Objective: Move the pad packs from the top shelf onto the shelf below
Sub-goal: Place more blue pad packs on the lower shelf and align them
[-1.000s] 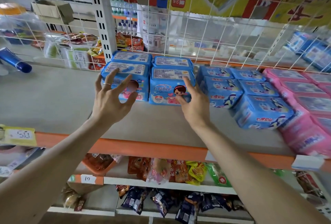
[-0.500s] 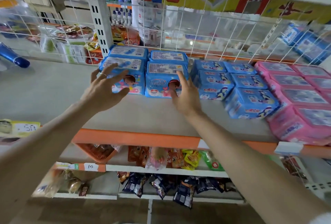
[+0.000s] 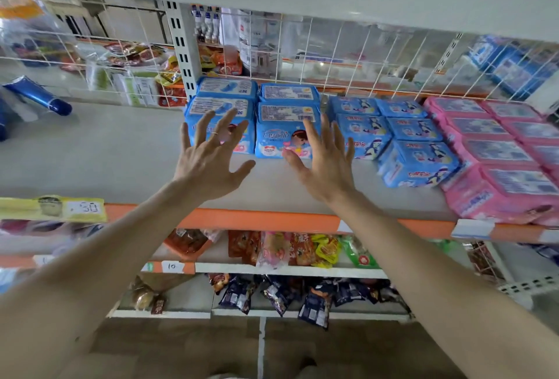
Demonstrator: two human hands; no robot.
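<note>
Blue pad packs (image 3: 273, 136) stand four together, two in front and two behind, on the grey shelf (image 3: 121, 151) with the orange front edge, toward 12 o'clock from the hands and close to the wire mesh (image 3: 332, 54) at the back. The left grip (image 3: 208, 154) is a bare hand with its fingers spread wide in front of the left front pack, and a thin ring (image 3: 214, 134) sits on one finger. The right grip (image 3: 326, 163) is likewise spread, its fingers over the lower right corner of the right front pack. Whether either one touches the wrapping cannot be told.

At 3 o'clock from these packs lie flatter blue packs (image 3: 417, 163), and beyond them pink packs (image 3: 499, 185). A blue tube (image 3: 39, 95) lies far off at 9 o'clock. At 6 o'clock, on the next shelf down, snack packets (image 3: 302, 250) are lined up.
</note>
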